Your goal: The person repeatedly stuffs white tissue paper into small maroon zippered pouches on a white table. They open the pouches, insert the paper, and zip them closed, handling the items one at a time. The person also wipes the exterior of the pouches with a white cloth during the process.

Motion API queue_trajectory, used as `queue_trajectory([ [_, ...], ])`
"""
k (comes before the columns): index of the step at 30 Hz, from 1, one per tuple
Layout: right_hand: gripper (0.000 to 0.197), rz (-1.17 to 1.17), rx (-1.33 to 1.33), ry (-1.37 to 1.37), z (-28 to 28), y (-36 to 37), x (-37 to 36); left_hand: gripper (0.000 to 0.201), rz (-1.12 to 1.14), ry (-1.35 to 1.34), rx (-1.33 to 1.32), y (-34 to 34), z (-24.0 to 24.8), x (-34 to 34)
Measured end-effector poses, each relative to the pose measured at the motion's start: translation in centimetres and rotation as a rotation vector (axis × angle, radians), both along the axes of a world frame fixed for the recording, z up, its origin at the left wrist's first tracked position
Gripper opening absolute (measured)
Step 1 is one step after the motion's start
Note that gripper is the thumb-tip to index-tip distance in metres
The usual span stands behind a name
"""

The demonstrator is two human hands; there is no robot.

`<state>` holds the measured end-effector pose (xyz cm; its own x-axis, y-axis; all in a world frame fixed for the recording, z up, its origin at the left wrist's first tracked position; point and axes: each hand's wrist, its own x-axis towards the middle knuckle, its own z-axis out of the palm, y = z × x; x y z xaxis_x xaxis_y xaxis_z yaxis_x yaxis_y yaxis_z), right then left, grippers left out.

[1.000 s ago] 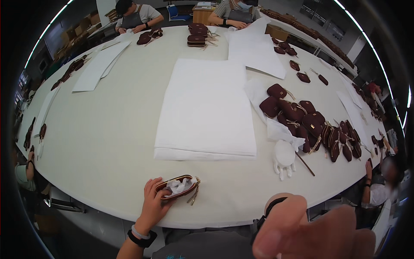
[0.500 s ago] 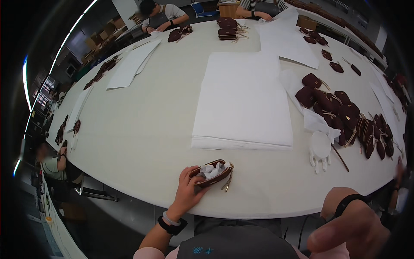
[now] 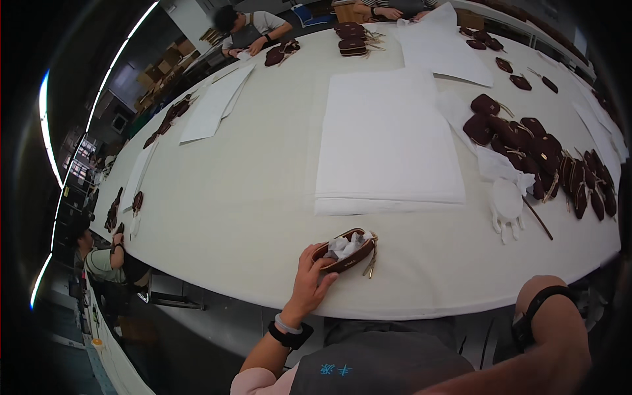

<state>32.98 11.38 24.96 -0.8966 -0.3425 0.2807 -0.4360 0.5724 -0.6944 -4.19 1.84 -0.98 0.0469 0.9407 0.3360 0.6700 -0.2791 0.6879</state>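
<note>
A small dark-red zip pouch stands on the near edge of the table, its gold zipper open and crumpled white tissue paper showing inside. My left hand grips its left end, fingers at the opening and thumb on the front side. A gold-toned zipper pull with a strap hangs off its right end. My right hand is bent at the wrist by the table's near right edge, away from the pouch. Its fingers are hidden, so whether it holds anything does not show.
A stack of white paper sheets lies beyond the pouch. To the right are a heap of dark-red pouches, a round white object with finger-like ends and a thin brown stick. Co-workers sit around the table.
My right arm has swung outward, its forearm now stretching across the lower right. My left hand keeps its hold on the pouch. The whole view has shifted slightly.
</note>
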Motion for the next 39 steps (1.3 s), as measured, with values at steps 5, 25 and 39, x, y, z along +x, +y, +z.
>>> queue_trajectory([
  [5, 0.073, 0.280, -0.135, 0.000, -0.7, 0.7, -1.0, 0.026, 0.116, -0.165, 0.121, -1.3, 1.1, -0.9],
  [25, 0.046, -0.844, 0.268, 0.197, -19.8, 4.8, -16.6, 0.040, 0.177, 0.351, 0.290, -0.5, 2.1, 0.0],
  [39, 0.029, -0.635, 0.325, 0.165, -18.6, 6.9, -15.8, 0.031, 0.090, 0.280, 0.198, 2.2, 2.4, 0.7],
])
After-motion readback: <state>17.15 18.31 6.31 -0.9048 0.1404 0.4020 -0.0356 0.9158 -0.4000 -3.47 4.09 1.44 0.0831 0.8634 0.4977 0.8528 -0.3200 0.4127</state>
